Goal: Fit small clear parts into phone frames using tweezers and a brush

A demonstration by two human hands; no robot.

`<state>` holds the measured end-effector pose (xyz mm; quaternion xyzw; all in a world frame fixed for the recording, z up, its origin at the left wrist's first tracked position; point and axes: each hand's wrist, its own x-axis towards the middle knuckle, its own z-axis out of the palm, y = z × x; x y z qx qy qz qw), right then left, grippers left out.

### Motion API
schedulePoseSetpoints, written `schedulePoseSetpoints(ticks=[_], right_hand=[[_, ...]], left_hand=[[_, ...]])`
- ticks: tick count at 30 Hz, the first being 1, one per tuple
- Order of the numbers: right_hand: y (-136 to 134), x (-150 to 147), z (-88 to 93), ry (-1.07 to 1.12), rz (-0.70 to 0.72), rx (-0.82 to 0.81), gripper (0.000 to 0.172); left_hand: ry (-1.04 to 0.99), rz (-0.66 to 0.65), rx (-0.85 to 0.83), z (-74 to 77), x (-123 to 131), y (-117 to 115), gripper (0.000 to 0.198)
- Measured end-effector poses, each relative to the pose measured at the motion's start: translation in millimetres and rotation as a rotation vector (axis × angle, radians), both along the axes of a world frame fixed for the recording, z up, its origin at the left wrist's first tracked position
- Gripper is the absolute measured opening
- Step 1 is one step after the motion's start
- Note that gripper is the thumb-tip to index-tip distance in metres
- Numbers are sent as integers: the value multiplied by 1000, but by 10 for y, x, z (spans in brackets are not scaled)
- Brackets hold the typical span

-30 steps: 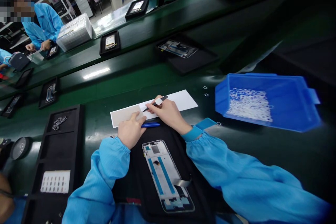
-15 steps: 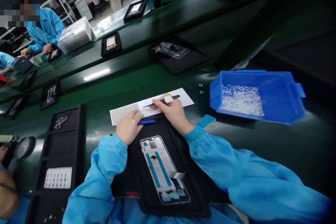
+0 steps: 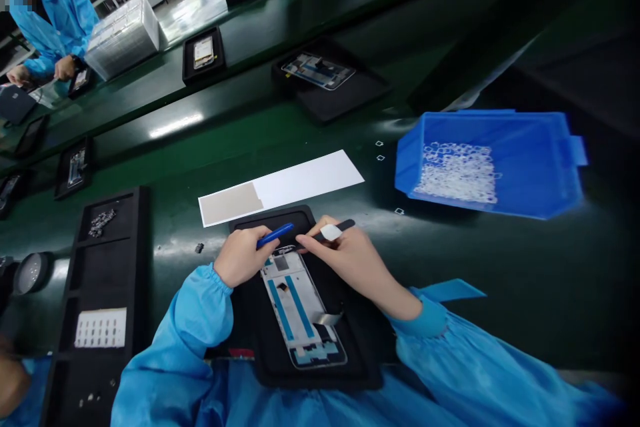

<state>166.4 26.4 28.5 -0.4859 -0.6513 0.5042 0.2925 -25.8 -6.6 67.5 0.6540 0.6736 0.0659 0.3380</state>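
A phone frame (image 3: 301, 300) with two blue strips lies in a black tray (image 3: 357, 340) in front of me. My left hand (image 3: 245, 255) is closed around a blue pen-like tool (image 3: 275, 235) over the frame's top left corner. On the other side of that top edge, my right hand (image 3: 350, 257) grips dark tweezers (image 3: 345, 225) with a white patch on the handle. The tweezer tips are hidden behind my fingers or too small to make out. Just beyond the tray lies a white sheet (image 3: 315, 177) with a beige section (image 3: 230, 204), touched by neither hand.
On the right stands a blue bin (image 3: 535, 167) holding many small white rings. A black compartment tray (image 3: 137, 267) with small parts is at left. Farther back are another phone frame on a black tray (image 3: 345, 97), a stack of clear trays (image 3: 125, 33) and a co-worker (image 3: 55, 13).
Both hands have moved from the white sheet toward me, to the top of the phone frame. The blue tool is now raised above the frame. The view has shifted slightly.
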Motion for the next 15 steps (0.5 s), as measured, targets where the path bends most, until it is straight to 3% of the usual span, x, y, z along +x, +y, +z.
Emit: schedulePoseSetpoints(ticks=[15], right_hand=[[-34,-23,20,-74,-9,68,34]], left_hand=[[38,-41,-28,13,12,13,20]])
